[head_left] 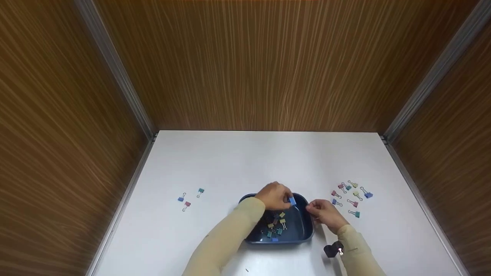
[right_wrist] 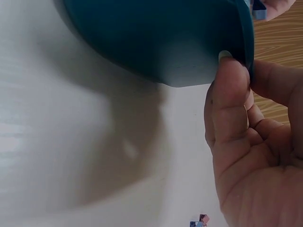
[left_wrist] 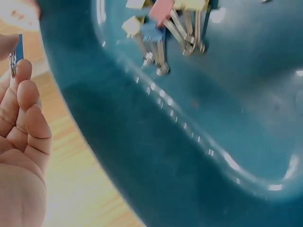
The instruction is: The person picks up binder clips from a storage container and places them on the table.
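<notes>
A dark teal-blue tray [head_left: 301, 230] holds several binder clips [head_left: 283, 221] in yellow, blue, green and red. My left hand [head_left: 274, 195] reaches over the tray and pinches a blue binder clip [head_left: 292, 201] between thumb and index finger. In the left wrist view that clip [left_wrist: 19, 48] sits at the fingertips, its wire handles toward the fingers. At the tray's right side, my right hand [head_left: 327, 215] pinches the rim. The right wrist view shows thumb and fingers on either side of the tray's wall [right_wrist: 199, 52].
Right of the tray, loose binder clips [head_left: 353, 204] of several colours lie scattered on the white table [head_left: 245, 161]. Three more lie at the left: a green clip [head_left: 201, 190], a blue clip [head_left: 180, 199] and a red clip [head_left: 187, 204]. Wood-grain panels [head_left: 245, 69] enclose the back and sides.
</notes>
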The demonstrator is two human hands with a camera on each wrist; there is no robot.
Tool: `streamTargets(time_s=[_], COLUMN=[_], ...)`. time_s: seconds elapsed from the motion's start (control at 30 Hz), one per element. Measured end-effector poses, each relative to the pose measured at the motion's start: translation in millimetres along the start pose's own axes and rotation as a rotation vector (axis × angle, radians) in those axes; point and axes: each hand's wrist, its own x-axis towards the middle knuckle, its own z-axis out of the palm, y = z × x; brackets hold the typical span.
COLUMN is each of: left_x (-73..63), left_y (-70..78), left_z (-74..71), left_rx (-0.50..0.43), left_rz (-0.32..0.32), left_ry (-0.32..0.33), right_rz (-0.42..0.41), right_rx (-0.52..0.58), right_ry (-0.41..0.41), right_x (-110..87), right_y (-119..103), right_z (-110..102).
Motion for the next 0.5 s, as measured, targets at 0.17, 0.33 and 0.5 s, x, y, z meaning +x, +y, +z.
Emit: streamTargets(time_s=[0.17, 0.33, 0.5], left_x=[-6.5, -17.3, -35.6], left_y=[-14.1, -35.9, -65.0], left_z=[-17.7, -37.7, -54.0], left_rx=[-0.034, -0.087, -0.164], left_rz=[-0.05, -0.114, -0.203], left_ry=[0.089, 0.175, 0.23], right_rz=[-0.007, -0.008, -0.007], right_rx=[0.005, 0.006, 0.011], right_ry=[-0.01, -0.005, -0.002], right_x=[-0.1, -0.2, -0.7], right_y=[1, 1, 2], right_z=[-1, 0, 0])
